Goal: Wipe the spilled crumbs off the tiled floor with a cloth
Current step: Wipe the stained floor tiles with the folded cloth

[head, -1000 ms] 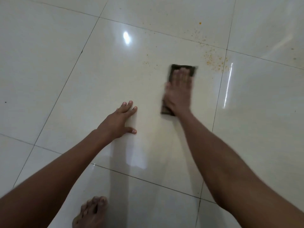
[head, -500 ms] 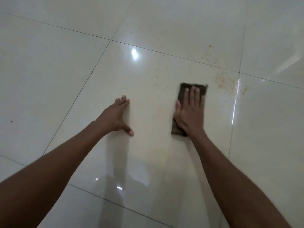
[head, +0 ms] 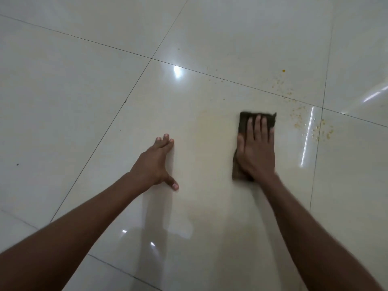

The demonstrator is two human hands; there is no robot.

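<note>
A dark folded cloth [head: 244, 120] lies flat on the glossy cream tiled floor [head: 105, 101]. My right hand [head: 257, 150] presses on it with straight fingers and covers most of it. Orange-yellow crumbs [head: 297, 117] are scattered to the right of the cloth, around the tile joint, with more crumbs [head: 324, 131] on the neighbouring tile and a few [head: 279, 81] farther back. My left hand [head: 156, 162] rests flat on the same tile, fingers together and thumb spread, well left of the cloth. A faint yellowish smear [head: 210, 122] shows on the tile between the hands.
Dark grout lines [head: 138, 77] cross the floor. Bright light reflections [head: 177, 71] and a long glare streak [head: 307, 135] lie on the tiles. A few dark specks [head: 17, 164] dot the left tile.
The view has shifted, so hands and cloth sit lower and farther right in frame. My right hand stays pressed on the cloth, slightly blurred. The foot seen earlier is out of view.
</note>
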